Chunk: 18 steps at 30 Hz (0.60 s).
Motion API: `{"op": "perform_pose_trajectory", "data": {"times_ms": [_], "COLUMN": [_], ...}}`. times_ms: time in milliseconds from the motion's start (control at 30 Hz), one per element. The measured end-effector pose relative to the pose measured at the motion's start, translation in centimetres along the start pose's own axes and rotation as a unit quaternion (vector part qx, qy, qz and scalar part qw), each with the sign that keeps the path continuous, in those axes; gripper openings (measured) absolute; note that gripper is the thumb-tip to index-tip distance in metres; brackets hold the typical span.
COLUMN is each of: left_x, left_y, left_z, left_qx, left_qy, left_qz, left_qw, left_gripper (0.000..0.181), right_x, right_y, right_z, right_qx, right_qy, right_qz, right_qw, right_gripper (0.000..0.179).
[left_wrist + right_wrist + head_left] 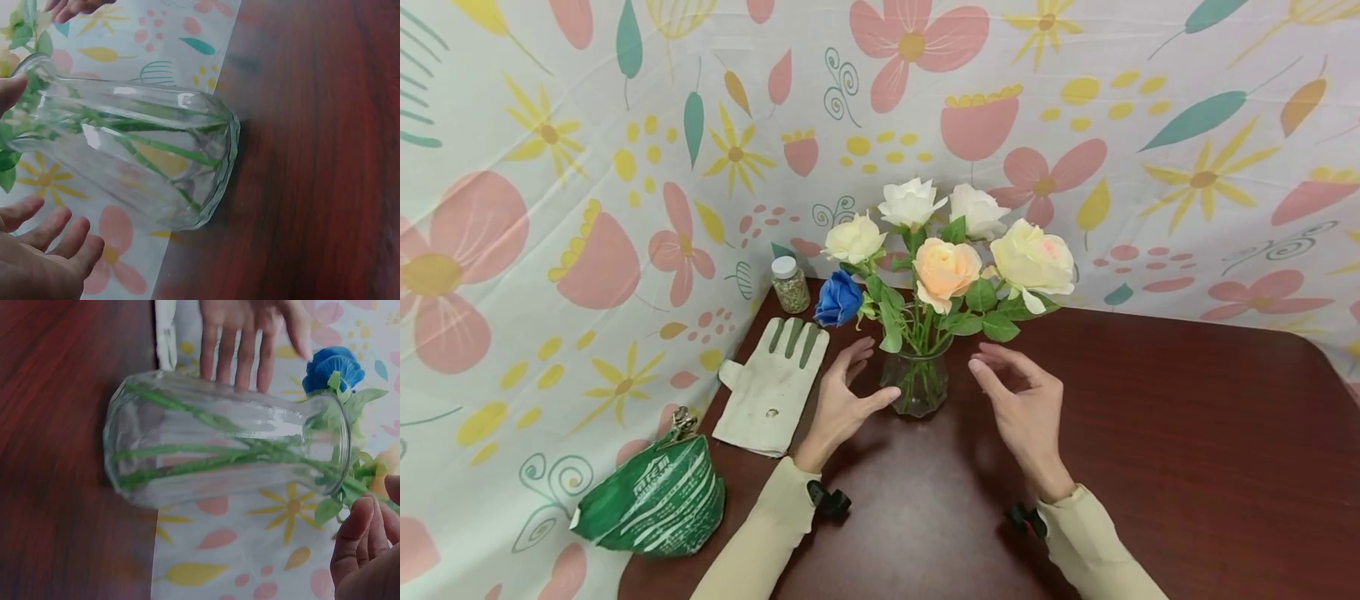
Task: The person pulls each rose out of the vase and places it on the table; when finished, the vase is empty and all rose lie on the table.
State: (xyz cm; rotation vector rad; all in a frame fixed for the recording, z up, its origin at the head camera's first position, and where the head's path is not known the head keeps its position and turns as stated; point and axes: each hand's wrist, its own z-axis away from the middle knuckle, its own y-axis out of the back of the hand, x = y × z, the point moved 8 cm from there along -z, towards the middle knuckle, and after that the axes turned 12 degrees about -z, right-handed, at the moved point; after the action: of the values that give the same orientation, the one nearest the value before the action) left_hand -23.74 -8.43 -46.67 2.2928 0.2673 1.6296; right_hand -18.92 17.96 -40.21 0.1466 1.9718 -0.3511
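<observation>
A clear glass vase point(916, 383) stands upright on the dark table, its stems crossing inside, as the left wrist view shows through the vase wall point(156, 150). It bears several roses: white, cream, a peach rose point(947, 271) in front and a blue rose point(838, 298) leaning out at the left. My left hand point(848, 408) is on the vase's left side, fingers spread and loosely bent, holding nothing. To the vase's right is my right hand point(1022, 400), fingers bent, with a gap to the glass in the head view. In the right wrist view its fingers point(353, 540) are near the rim.
Left of the vase lies a whitish work glove point(767, 396) with green-grey fingers. Behind it stands a small white-capped jar point(791, 287) of granules. A folded green packet point(658, 500) with a metal clip sits at the left table edge. A floral cloth point(880, 108) hangs behind.
</observation>
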Motion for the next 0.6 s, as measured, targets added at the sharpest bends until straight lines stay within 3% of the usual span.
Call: {"op": "perform_pose_trajectory", "data": {"times_ms": [167, 367, 600], "left_x": [-0.5, -1.2, -1.0], "left_y": [-1.3, -2.1, -2.4], "left_z": [-0.9, -1.4, -2.0], "left_qx": [-0.023, -0.050, -0.045], "left_qy": [0.022, 0.051, 0.037], "left_qz": [-0.006, -0.008, 0.002], "left_qw": [0.9995, 0.9974, 0.9983], "left_gripper": [0.091, 0.107, 0.108], "right_x": [0.5, 0.9, 1.0], "right_y": [-1.1, -1.7, -2.8], "right_z": [-1.0, -2.1, -3.0], "right_qx": [0.011, 0.036, 0.024], "right_qy": [-0.015, -0.016, 0.000], "right_qz": [-0.018, -0.025, -0.035], "right_qw": [0.9997, 0.9989, 0.9991], "right_gripper": [0.016, 0.012, 0.014]}}
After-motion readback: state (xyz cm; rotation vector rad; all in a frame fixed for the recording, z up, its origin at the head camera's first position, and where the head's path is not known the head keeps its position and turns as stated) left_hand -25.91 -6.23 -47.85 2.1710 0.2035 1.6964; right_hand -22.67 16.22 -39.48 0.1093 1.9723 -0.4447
